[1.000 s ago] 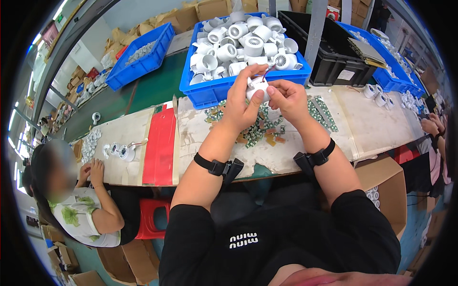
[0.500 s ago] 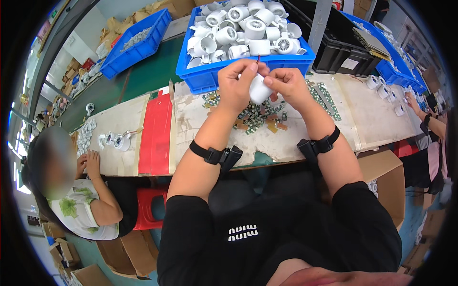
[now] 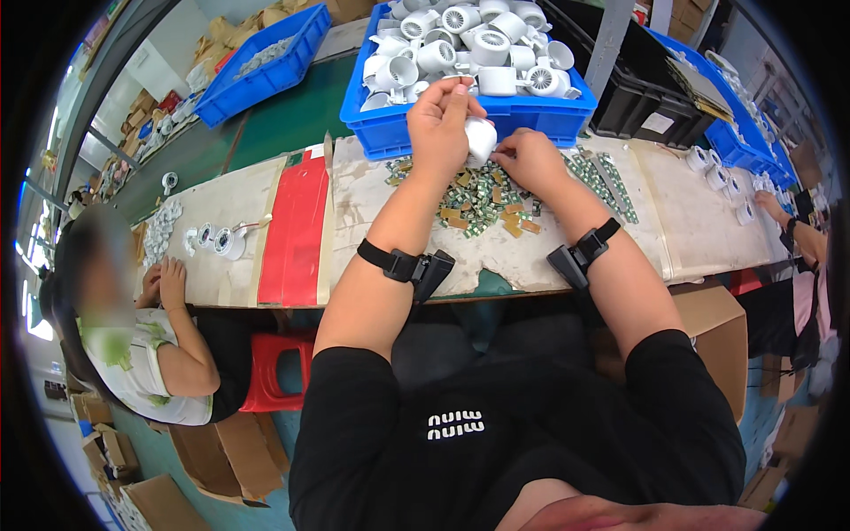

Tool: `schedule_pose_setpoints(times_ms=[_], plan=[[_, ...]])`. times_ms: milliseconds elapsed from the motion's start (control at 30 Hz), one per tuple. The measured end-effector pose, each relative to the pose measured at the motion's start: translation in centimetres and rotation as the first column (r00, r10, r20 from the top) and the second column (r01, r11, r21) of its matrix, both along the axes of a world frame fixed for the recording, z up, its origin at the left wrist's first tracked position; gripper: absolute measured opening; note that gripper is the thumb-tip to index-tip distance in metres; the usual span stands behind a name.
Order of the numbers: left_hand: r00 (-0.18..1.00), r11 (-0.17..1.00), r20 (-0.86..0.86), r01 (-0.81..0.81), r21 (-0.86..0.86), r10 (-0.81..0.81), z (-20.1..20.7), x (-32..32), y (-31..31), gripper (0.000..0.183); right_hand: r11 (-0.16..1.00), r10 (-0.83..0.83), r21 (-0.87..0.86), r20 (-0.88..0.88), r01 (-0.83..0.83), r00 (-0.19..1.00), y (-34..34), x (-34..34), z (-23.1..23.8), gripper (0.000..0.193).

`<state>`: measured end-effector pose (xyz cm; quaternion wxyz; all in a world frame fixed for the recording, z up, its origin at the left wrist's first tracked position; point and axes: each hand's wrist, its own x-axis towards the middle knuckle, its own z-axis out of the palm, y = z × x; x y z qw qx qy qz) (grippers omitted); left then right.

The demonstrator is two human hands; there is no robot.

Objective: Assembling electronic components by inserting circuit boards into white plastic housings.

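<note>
My left hand (image 3: 440, 128) is closed around a white rounded plastic fan housing (image 3: 481, 140), held up over the bench in front of the blue crate. Close to the housing's lower right side, my right hand (image 3: 531, 162) has its fingertips pinched together; whatever they hold is too small or hidden to make out. Beneath both hands spreads a loose pile of small green circuit boards (image 3: 482, 199), with orange-brown pieces (image 3: 512, 227) among them. Many similar white fan housings (image 3: 491, 49) with grilles and handles fill the blue crate (image 3: 385, 137) just beyond my hands.
A black crate (image 3: 651, 111) stands right of the blue one. Another blue bin (image 3: 257, 75) lies at the far left. Co-workers sit on both sides; one's hands (image 3: 168, 281) rest near white round parts (image 3: 228, 243). A red sheet (image 3: 297, 234) covers part of the bench.
My right hand has moved away from the housing, down and right. My left hand still holds the housing, which has turned slightly. The view has shifted a little.
</note>
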<state>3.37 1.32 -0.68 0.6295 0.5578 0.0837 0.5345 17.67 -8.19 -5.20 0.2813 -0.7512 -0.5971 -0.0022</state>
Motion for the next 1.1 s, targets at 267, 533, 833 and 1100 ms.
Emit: schedule_pose_setpoints(times_ms=[267, 533, 833, 1100], plan=[[0.996, 0.993, -0.059, -0.056, 0.108, 0.063, -0.3, 0.7, -0.8, 0.014, 0.987, 0.052, 0.159, -0.171, -0.025, 0.984, -1.5, 1.3, 0.5, 0.020], [0.965, 0.937, -0.153, -0.156, 0.312, 0.212, -0.9, 0.0, -1.1, 0.011, 0.839, 0.399, 0.538, -0.710, 0.082, 0.580, -2.2, 2.6, 3.1, 0.016], [0.931, 0.886, -0.261, -0.119, 0.448, 0.257, -0.9, -0.3, -0.8, 0.012, 0.856, 0.425, 0.517, -0.727, 0.022, 0.539, -2.2, 1.2, 3.6, 0.015], [0.926, 0.930, -0.327, -0.062, 0.364, 0.190, -1.0, 0.3, -1.2, 0.013, 0.838, 0.467, 0.546, -0.734, 0.018, 0.493, -3.1, 0.7, 4.7, 0.016]])
